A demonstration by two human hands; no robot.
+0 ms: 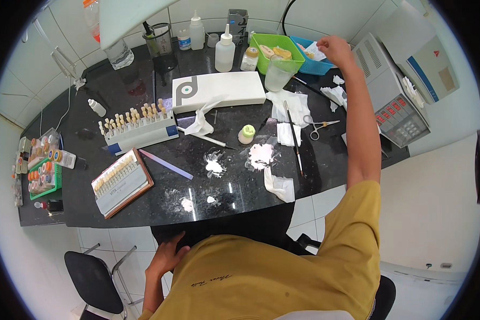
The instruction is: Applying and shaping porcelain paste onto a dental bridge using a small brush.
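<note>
My right hand point(334, 52) reaches to the far right, over the blue basket point(312, 66). Its fingers are bent and closed at a crumpled white paper point(316, 52); what they pinch is hidden. Down by my lap rests my left hand point(168, 257), thumb and fingers apart, holding nothing. Beside the blue basket stands a green basket point(269, 40) with pale and yellow pieces in it. A cloudy plastic cup point(279, 74) stands in front of the green one. Heaps of white powder point(214, 166) and pinkish powder point(261, 156) lie on the black table, near a small jar point(246, 134).
A tooth shade rack point(138, 130), a shade guide case point(121, 184) and a white box point(218, 90) occupy the left and middle. Brushes point(292, 133), scissor-like forceps point(317, 128) and tissues point(288, 109) lie to the right. A grey machine point(392, 88) borders my right arm.
</note>
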